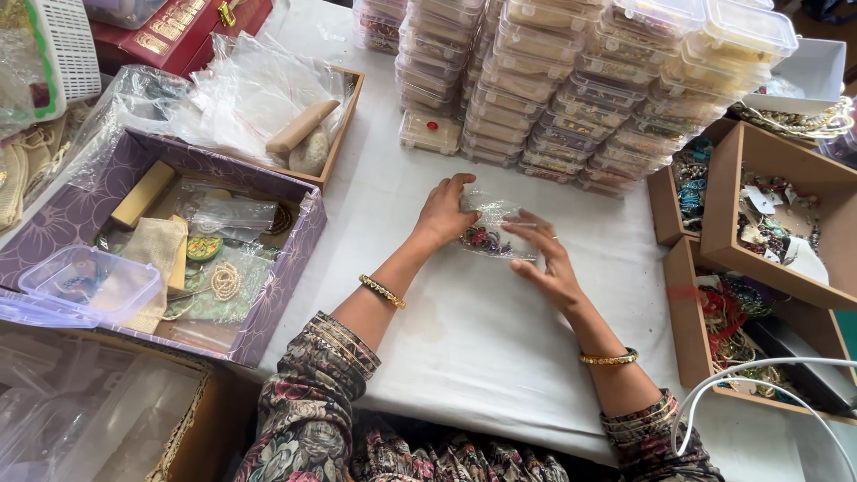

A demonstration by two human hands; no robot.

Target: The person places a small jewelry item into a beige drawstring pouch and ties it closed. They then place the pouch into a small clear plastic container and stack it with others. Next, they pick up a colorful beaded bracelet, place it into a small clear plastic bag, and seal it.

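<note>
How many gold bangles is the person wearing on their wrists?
2: one bangle on the left wrist, one bangle on the right wrist. Sleeves may hide more.

A bench (464, 339) draped in white cloth carries a purple floral cardboard box (71, 214) at left, stacked clear plastic lidded containers (571, 80) at the far edge, open wooden trays of jewellery (768, 223) at right, and a small clear plastic pouch (495, 234) mid-bench.
</note>
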